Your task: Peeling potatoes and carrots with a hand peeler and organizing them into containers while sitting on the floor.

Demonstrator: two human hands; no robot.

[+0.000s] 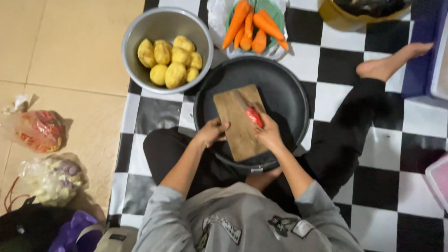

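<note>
I'm on the floor mat, wooden cutting board (239, 122) lying across the black pan (289, 91). My left hand (211, 133) clamps the board's edge; my right hand (268, 133) is closed around a red-handled knife (254, 115) over it. Board looks bare, so I judge this is setup; next calls for a peeled potato (175, 74) or carrot (235, 23).

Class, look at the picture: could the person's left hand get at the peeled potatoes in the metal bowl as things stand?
Probably yes. The left hand rests on the wooden cutting board, and the open metal bowl of potatoes sits just ahead on that side with nothing between.
</note>
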